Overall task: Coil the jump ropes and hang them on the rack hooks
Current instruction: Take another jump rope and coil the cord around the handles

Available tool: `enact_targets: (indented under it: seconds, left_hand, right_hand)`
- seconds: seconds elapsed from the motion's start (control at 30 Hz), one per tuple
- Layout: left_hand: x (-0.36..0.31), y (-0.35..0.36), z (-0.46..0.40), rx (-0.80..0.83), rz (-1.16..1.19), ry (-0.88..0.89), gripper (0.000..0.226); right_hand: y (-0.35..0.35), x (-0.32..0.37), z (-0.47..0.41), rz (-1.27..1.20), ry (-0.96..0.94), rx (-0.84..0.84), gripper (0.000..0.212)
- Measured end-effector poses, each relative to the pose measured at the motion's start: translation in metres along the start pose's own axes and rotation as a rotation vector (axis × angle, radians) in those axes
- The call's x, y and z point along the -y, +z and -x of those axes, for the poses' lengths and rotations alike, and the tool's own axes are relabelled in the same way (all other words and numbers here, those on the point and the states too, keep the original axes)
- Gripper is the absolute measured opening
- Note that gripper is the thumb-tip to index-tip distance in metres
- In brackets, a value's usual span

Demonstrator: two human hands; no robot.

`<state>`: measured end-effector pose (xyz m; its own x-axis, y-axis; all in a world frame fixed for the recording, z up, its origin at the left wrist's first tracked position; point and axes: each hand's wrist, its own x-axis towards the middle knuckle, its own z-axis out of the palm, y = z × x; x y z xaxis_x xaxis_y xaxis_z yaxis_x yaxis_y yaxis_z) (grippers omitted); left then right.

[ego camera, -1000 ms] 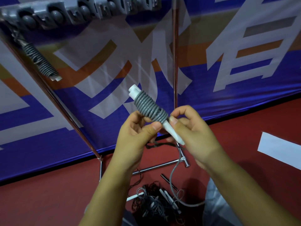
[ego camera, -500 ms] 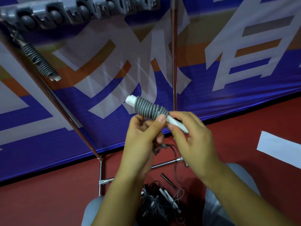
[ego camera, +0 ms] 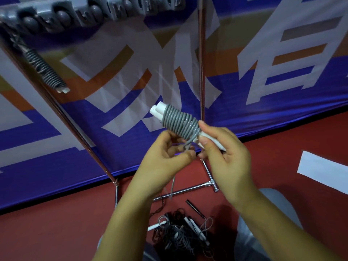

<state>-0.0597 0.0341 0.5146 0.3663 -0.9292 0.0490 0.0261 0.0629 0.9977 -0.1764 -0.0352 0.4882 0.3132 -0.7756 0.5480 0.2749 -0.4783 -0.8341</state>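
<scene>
Left hand: raised before you, your thumb and fingertips pinched together.
Right hand: raised alongside, your fingers curled in a grip.

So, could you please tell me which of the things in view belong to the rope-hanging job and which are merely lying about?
Part of the job:
- grey rope wound on white handles, right hand gripping the handles, left hand pinching the loose end
- coiled rope already hanging
- rack hooks
- tangled ropes on the floor

Just lying about:
- banner
- white sheet
</scene>
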Motion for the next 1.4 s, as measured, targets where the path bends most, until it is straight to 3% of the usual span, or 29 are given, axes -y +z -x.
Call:
enact_targets:
  seconds: [0.27,0.33,0.43,0.57,0.73,0.83,0.9,0.93,1.0,1.07,1.13,1.27,1.4]
  left_hand:
    - [0.031,-0.009,-0.014,-0.119,-0.321,-0.153,0.006]
    - [0.044,-0.014,-0.019,-0.18,-0.374,-0.172,0.011]
    - [0.054,-0.019,-0.019,-0.213,-0.131,-0.243,0.017]
    - [0.059,-0.027,-0.016,-0.085,0.269,-0.223,0.013]
    - [0.066,-0.041,-0.016,0.038,0.599,-0.132,0.047]
    - [0.069,-0.041,-0.015,-0.004,0.496,-0.094,0.046]
    - [0.069,-0.039,-0.013,-0.048,0.334,-0.076,0.026]
    - [0.066,-0.037,-0.011,-0.087,0.188,-0.067,0.013]
    - [0.064,-0.031,-0.012,-0.133,-0.223,-0.066,0.021]
    - [0.062,-0.023,-0.015,-0.178,-0.435,-0.098,0.018]
    - [0.062,-0.017,-0.02,-0.224,-0.477,-0.138,0.014]
    - [0.062,-0.015,-0.029,-0.273,-0.342,-0.178,0.008]
    - [0.07,-0.018,-0.035,-0.312,-0.256,-0.191,0.015]
  right_hand:
    - [-0.005,-0.008,-0.021,-0.015,-0.004,-0.132,0.038]
    - [-0.007,-0.004,-0.028,-0.019,-0.018,-0.148,0.038]
    - [-0.006,-0.002,-0.032,-0.026,-0.025,-0.133,0.038]
    - [-0.007,-0.005,-0.036,-0.045,0.042,-0.138,0.038]
    - [-0.011,-0.006,-0.046,-0.061,0.094,-0.173,0.033]
    - [-0.01,-0.005,-0.049,-0.072,0.089,-0.171,0.034]
    - [-0.01,-0.003,-0.05,-0.067,0.079,-0.166,0.035]
    - [-0.01,-0.003,-0.05,-0.058,0.075,-0.163,0.035]
    - [-0.009,-0.003,-0.049,-0.044,0.076,-0.148,0.036]
    - [-0.006,-0.004,-0.045,-0.036,0.079,-0.116,0.037]
    - [-0.003,-0.004,-0.041,-0.026,0.077,-0.079,0.039]
    - [-0.005,-0.003,-0.039,0.004,0.059,-0.054,0.037]
    - [-0.009,-0.004,-0.041,0.009,0.068,-0.078,0.034]
